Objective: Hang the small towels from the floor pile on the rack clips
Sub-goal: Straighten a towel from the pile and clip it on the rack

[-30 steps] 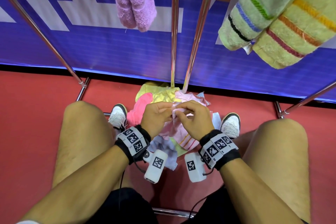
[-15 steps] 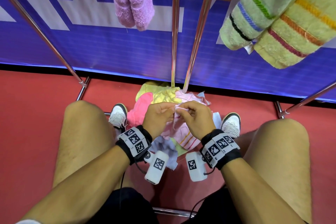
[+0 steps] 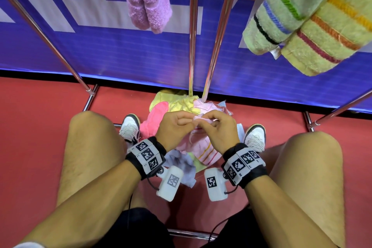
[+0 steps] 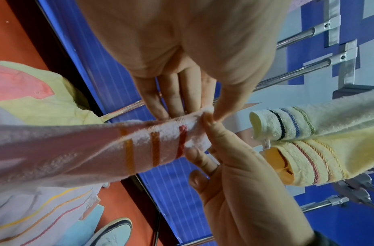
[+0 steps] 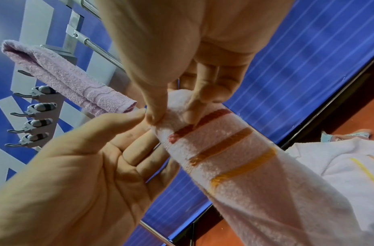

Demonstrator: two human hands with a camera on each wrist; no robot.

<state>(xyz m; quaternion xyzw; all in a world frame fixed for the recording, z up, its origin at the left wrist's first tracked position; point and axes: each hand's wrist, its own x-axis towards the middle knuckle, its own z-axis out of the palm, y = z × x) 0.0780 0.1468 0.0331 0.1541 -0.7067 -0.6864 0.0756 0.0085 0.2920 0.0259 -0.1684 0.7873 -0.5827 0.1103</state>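
Both hands, left hand and right hand, pinch the pink towel corner; towel hangs down toward the pile, rack clips overhead.

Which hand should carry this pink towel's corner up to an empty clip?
Right, probably. The right hand pinches the pink towel by its corner between thumb and forefinger; the left hand pinches its edge with flatter fingers, freer to open a clip.

Pink towel with red, orange, yellow stripes; lilac towel; green striped towel; red floor; blue banner.
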